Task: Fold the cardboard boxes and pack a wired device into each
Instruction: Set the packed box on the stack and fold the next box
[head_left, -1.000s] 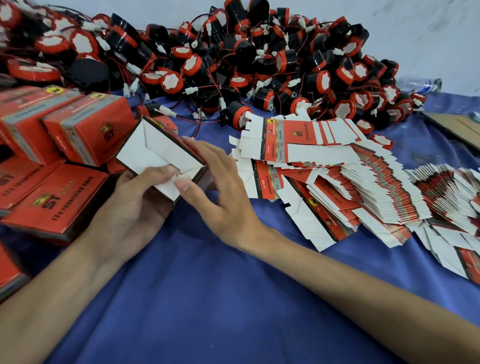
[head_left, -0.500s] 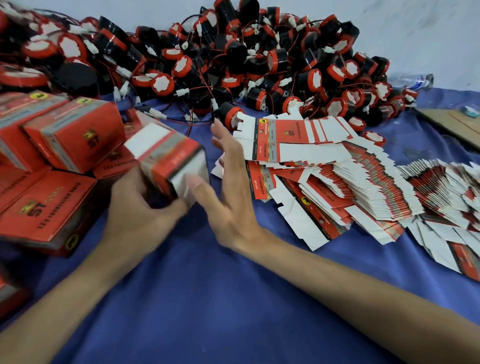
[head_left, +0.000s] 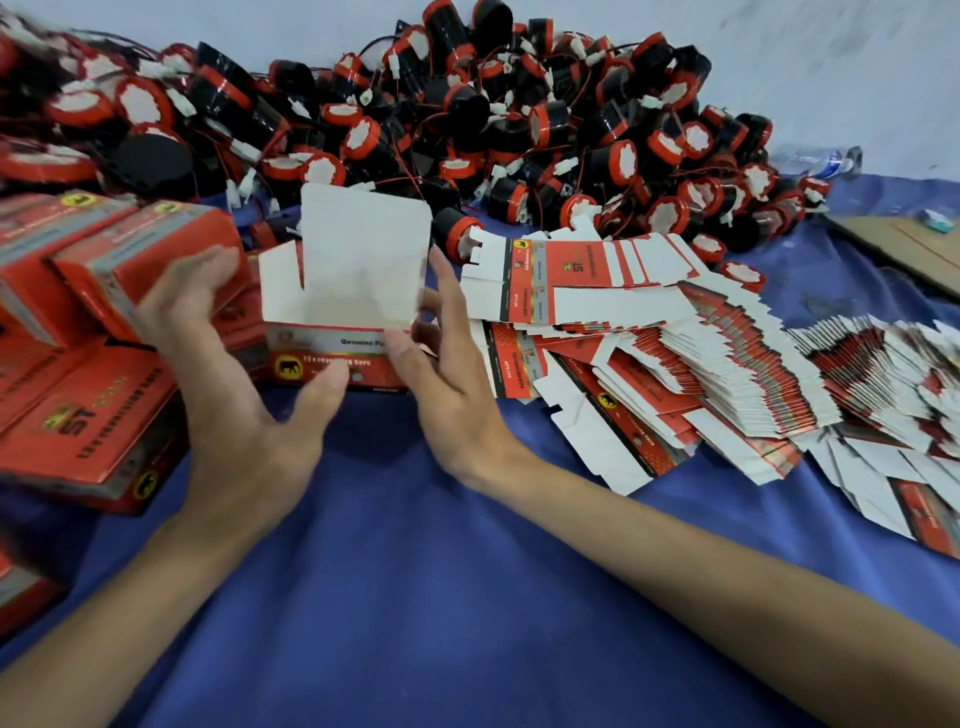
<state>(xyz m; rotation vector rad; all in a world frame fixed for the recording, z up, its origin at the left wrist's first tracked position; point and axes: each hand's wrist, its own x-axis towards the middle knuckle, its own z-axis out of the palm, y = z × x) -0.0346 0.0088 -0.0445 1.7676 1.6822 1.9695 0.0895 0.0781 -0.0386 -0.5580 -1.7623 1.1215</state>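
My open hands flank a folded box (head_left: 337, 291) on the worktop (head_left: 415, 571).
Left hand (head_left: 234, 395) and right hand (head_left: 452, 384) spread loose, gripping nothing; box upright between them, flaps raised.

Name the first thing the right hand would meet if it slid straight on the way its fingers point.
Probably the red-rimmed wired device lying just beyond the right hand's fingertips, beside the open box; depth is unclear, so this is a guess.

open-topped box (head_left: 343, 296) between left hand (head_left: 234, 384) and right hand (head_left: 452, 384)
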